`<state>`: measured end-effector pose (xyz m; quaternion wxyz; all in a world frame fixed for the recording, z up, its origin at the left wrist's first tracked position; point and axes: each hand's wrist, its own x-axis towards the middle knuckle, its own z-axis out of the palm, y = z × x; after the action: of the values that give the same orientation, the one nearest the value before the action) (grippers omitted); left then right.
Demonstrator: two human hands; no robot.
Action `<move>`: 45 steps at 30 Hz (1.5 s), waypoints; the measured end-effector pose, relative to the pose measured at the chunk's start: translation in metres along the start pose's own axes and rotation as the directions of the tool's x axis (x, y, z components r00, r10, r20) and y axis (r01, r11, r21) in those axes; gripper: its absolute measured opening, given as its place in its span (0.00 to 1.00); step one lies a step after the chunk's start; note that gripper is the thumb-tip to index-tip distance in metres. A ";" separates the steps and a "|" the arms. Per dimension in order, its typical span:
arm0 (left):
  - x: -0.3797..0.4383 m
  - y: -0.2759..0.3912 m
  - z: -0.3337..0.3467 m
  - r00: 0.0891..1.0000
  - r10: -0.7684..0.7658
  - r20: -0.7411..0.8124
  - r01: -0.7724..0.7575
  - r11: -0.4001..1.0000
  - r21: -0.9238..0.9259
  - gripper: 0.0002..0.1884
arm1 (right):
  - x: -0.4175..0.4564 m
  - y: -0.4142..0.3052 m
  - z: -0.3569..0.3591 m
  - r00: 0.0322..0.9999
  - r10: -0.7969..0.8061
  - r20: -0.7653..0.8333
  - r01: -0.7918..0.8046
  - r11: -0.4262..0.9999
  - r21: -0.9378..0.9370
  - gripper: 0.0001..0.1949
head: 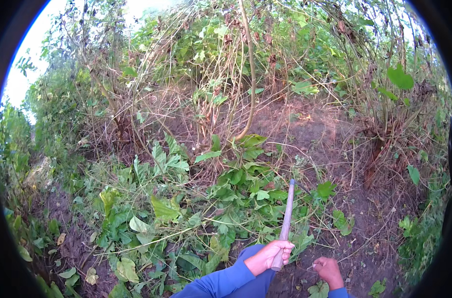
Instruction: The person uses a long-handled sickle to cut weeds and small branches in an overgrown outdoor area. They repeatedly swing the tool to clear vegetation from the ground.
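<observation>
My left hand (270, 255) is closed around the lower end of a wooden tool handle (287, 216). The handle slants up and away, ending in a bluish tip. From that tip a thin dark metal blade (303, 187) runs off to the right toward a green leaf; its full shape is not clear. Low on the right, my right hand (328, 272) is curled just above the soil. A thin stem shows by its fingertips, and I cannot tell whether the fingers pinch it. Cut or pulled leafy weeds (248, 201) lie in front of the handle.
Shrubs with bare, leaning stems (251, 74) rise ahead. A thick woody base (375, 160) stands at the right, another (123, 128) at the left. Loose greenery (151, 223) covers the ground at left. Brown soil (363, 216) shows at right. My bent knee (254, 253) is below.
</observation>
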<state>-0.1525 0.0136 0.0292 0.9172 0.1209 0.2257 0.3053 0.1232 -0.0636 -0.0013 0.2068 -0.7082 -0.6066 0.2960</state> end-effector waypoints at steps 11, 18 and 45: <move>-0.009 0.008 0.000 0.998 -0.041 0.047 0.044 0.997 -0.058 0.06 | -0.008 -0.031 -0.015 0.997 -0.048 0.052 0.053 0.993 -0.110 0.14; -0.005 0.006 -0.002 0.998 -0.041 0.037 0.042 0.999 -0.027 0.04 | -0.012 -0.031 -0.016 0.998 -0.033 0.059 0.039 0.996 -0.086 0.13; -0.002 0.010 -0.013 0.997 -0.059 0.056 0.062 0.997 -0.053 0.04 | -0.010 -0.031 -0.018 0.987 -0.056 0.149 0.075 0.989 -0.124 0.14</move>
<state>-0.1651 0.0211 0.0225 0.9348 0.0969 0.1959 0.2799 0.1121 -0.0663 0.0338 0.1256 -0.6763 -0.6610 0.2999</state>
